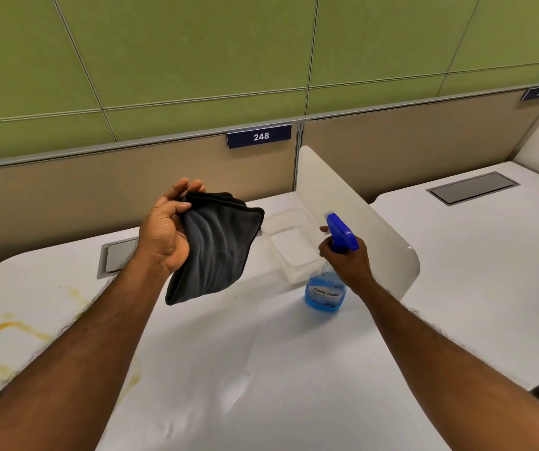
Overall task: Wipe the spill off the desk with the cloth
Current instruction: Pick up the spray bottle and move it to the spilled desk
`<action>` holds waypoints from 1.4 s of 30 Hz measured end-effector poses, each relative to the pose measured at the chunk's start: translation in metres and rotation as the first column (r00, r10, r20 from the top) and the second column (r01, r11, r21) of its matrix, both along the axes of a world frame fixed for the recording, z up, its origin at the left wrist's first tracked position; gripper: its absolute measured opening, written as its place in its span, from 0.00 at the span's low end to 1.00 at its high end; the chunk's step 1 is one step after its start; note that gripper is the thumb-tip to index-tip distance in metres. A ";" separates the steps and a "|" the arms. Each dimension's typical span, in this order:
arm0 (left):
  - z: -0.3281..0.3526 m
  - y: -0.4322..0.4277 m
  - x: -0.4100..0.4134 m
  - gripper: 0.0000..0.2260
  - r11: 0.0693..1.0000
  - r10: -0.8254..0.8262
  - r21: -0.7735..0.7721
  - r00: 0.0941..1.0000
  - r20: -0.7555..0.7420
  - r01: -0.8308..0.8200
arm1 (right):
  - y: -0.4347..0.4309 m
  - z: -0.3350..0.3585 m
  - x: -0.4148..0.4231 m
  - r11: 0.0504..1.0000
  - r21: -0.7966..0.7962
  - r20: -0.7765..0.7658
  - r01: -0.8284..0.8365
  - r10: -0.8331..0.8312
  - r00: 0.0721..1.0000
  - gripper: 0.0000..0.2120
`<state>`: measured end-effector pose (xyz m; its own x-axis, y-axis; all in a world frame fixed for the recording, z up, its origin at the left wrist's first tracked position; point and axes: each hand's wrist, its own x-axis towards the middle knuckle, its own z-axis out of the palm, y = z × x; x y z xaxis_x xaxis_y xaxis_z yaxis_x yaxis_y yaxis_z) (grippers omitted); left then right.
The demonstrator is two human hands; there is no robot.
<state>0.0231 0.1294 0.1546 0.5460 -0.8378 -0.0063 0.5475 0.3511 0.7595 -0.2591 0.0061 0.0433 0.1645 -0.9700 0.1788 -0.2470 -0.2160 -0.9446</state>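
Left of the spray bottle, above the desk: left hand clamps curled fingers on the folded cloth at its top edge, face turned bottleward, likely for wetting | right hand grips bottle neck, forefinger out by trigger | yellow spill farther left, unwiped.

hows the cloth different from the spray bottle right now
The cloth is dark grey, soft and folded; the spray bottle is clear plastic with blue liquid and a blue trigger. The cloth hangs tilted in the air from the left hand; the spray bottle stands upright, gripped at its neck by the right hand. Shared: each is held in one hand, and neither touches the yellow spill at the left of the desk.
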 end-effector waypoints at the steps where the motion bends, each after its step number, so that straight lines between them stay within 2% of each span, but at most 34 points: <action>1: -0.001 -0.001 0.000 0.19 1.000 -0.001 0.001 1.000 0.002 0.001 | -0.001 0.000 0.002 1.000 0.005 -0.007 0.002 -0.002 1.000 0.20; 8: -0.006 -0.003 0.001 0.20 1.000 -0.021 0.007 1.000 -0.013 0.021 | 0.000 -0.009 0.003 0.999 0.040 -0.080 0.020 -0.017 0.997 0.23; 12: -0.007 -0.002 0.003 0.20 0.999 -0.037 0.013 0.999 -0.012 0.037 | 0.013 -0.010 -0.004 0.998 0.040 -0.068 0.051 -0.049 0.997 0.35; 15: -0.008 0.001 0.004 0.20 0.999 -0.047 0.017 0.999 -0.017 0.048 | 0.042 -0.017 -0.013 0.958 -0.143 -0.022 0.247 -0.253 0.967 0.31; 17: -0.007 0.003 0.005 0.20 0.999 -0.051 0.017 0.999 -0.014 0.051 | 0.066 -0.019 -0.014 0.863 -0.338 0.017 0.376 -0.394 0.919 0.23; 18: -0.007 0.005 0.005 0.20 0.998 -0.052 0.018 0.999 -0.011 0.052 | 0.076 -0.016 -0.012 0.827 -0.404 0.033 0.390 -0.413 0.910 0.20; 21: -0.006 0.010 0.007 0.20 0.998 -0.059 0.019 0.998 -0.015 0.059 | 0.092 0.002 0.009 0.816 -0.512 0.039 0.268 -0.290 0.956 0.15; 23: -0.005 0.015 0.009 0.20 0.998 -0.061 0.026 0.998 -0.012 0.061 | 0.095 0.020 0.032 0.841 -0.517 0.045 0.160 -0.161 0.986 0.15; 25: -0.005 0.021 0.011 0.20 0.997 -0.065 0.032 0.998 -0.006 0.065 | 0.093 0.036 0.055 0.878 -0.473 0.060 0.075 -0.052 0.997 0.14; 28: -0.004 0.033 0.017 0.20 0.997 -0.073 0.036 0.997 0.011 0.072 | 0.081 0.054 0.084 0.943 -0.317 0.024 -0.106 0.120 0.993 0.18; 30: -0.004 0.043 0.022 0.20 0.996 -0.077 0.039 0.997 0.027 0.076 | 0.067 0.061 0.100 0.945 -0.202 -0.084 -0.259 0.246 0.966 0.25; 33: -0.004 0.056 0.030 0.20 0.995 -0.089 0.045 0.995 0.040 0.087 | 0.048 0.070 0.123 0.893 -0.036 -0.237 -0.449 0.429 0.872 0.35; 36: -0.004 0.071 0.040 0.21 0.995 -0.088 0.060 0.995 0.042 0.085 | 0.040 0.077 0.144 0.826 0.038 -0.350 -0.562 0.538 0.767 0.39; 39: -0.003 0.088 0.050 0.21 0.996 -0.073 0.060 0.997 0.037 0.071 | 0.048 0.079 0.159 0.800 0.083 -0.362 -0.594 0.579 0.730 0.34; 42: -0.002 0.108 0.061 0.20 0.997 -0.060 0.058 0.998 0.030 0.059 | 0.064 0.076 0.172 0.780 0.062 -0.339 -0.623 0.604 0.721 0.23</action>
<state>0.0840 0.2374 0.1523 0.4960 -0.8675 -0.0384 0.5417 0.2745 0.7945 -0.0873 0.0706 0.1196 0.7773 -0.6270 0.0520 -0.3287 -0.4752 -0.8161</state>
